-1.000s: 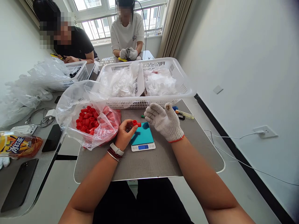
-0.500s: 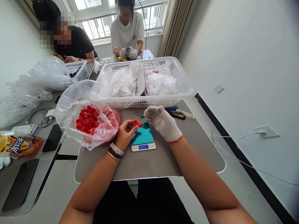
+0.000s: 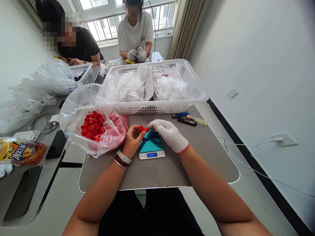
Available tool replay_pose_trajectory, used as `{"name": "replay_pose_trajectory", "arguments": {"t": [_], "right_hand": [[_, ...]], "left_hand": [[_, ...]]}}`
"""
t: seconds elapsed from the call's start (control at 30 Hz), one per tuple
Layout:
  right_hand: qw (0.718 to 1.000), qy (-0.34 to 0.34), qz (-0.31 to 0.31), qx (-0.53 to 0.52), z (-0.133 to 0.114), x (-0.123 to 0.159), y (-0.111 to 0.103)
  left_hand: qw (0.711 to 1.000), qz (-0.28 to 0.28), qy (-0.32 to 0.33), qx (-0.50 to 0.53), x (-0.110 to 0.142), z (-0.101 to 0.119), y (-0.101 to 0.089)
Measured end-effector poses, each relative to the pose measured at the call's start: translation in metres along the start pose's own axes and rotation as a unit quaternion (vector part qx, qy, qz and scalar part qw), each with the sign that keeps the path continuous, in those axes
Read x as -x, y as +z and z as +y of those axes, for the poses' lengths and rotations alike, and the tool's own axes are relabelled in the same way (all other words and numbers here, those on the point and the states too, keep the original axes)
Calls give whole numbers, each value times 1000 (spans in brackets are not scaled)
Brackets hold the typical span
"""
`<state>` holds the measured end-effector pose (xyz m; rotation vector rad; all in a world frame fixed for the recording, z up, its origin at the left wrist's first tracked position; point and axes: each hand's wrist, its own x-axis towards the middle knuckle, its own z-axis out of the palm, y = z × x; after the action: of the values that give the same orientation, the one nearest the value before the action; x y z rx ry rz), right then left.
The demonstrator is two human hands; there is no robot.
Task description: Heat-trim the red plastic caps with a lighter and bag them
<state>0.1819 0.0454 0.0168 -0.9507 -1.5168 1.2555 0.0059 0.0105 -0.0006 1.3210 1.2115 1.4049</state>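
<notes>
gloved and narrowed, the right hand (image 3: pixel 169 132) had closed in since the earlier frame; its fingers, spread and lifted then, were now drawn together, tips at the far end of the red fitting (image 3: pixel 143 129); the left hand (image 3: pixel 131 141) had hardly shifted; to the left of that left hand, near its knuckles, stood a clear plastic bag (image 3: pixel 73 105), mouth open, heaped with red pieces (image 3: pixel 92 126) that looked much alike; the bare left hand pinched the fitting between thumb and fingers, at its near side, and kept it over the scale (image 3: pixel 152 144), which lay just below and between the two hands; whether the gloved tips gripped the fitting or merely met it, i could not tell; by its look the fitting was light, stiff, hollow plastic, smooth enough to slide under the knit glove, and unlikely to break if dropped; its short curved wall seemed best taken between thumb and forefinger, low on the outside, leaving the opposite end free for the other hand; beyond both hands stretched the white basket (image 3: pixel 157 107); past the right hand, toward the table's far edge, lay a blue pen (image 3: pixel 180 114) and a black marker (image 3: pixel 187 121), both untouched.
</notes>
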Motion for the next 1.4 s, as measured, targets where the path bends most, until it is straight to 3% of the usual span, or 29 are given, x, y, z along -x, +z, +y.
{"name": "replay_pose_trajectory", "arguments": {"t": [0.13,0.23,0.27,0.33,0.43,0.5,0.67,0.83,0.93,1.03,1.13,1.17,1.23,1.27,1.33,1.4], "right_hand": [[999,-5,34,-4,0,0,-1],[992,-56,98,-58,-26,17,5],[988,-85,91,-91,-40,27,10],[976,-147,12,-158,-71,50,23],[928,-194,-193,-253,-107,81,48],[910,-179,-249,-280,-114,93,63],[883,-188,-309,-299,-102,93,76],[877,-166,-391,-225,-126,85,44],[881,-160,-398,-201,-147,85,30],[887,-162,-391,-185,-154,88,32],[899,-199,-351,-172,-142,83,41],[911,-221,-311,-156,-134,77,43],[956,-236,-172,-19,-111,62,39],[965,-237,-93,59,-98,54,35],[963,-209,25,165,-69,38,23],[963,-185,77,182,-43,27,12]], "left_hand": [[1000,1,-1,1,0,0,0],[1000,5,-1,-9,0,0,0],[1000,7,-2,-12,0,-1,0],[1000,8,-3,-17,1,-2,0],[1000,4,4,-22,1,-2,-1],[1000,-5,9,-22,1,-2,-1],[1000,-10,12,-21,1,-3,-2],[1000,-7,9,-13,0,-4,-2],[1000,-8,7,-11,0,-3,-2],[1000,-7,5,-13,0,-3,-2],[1000,-9,1,-5,0,-3,-2],[1000,-10,-3,5,0,-3,-2],[999,-14,-5,28,0,-4,-2],[999,-15,-1,37,0,-4,-2],[999,-8,11,41,-1,-4,-1],[999,5,15,30,-1,-3,-1]]}}
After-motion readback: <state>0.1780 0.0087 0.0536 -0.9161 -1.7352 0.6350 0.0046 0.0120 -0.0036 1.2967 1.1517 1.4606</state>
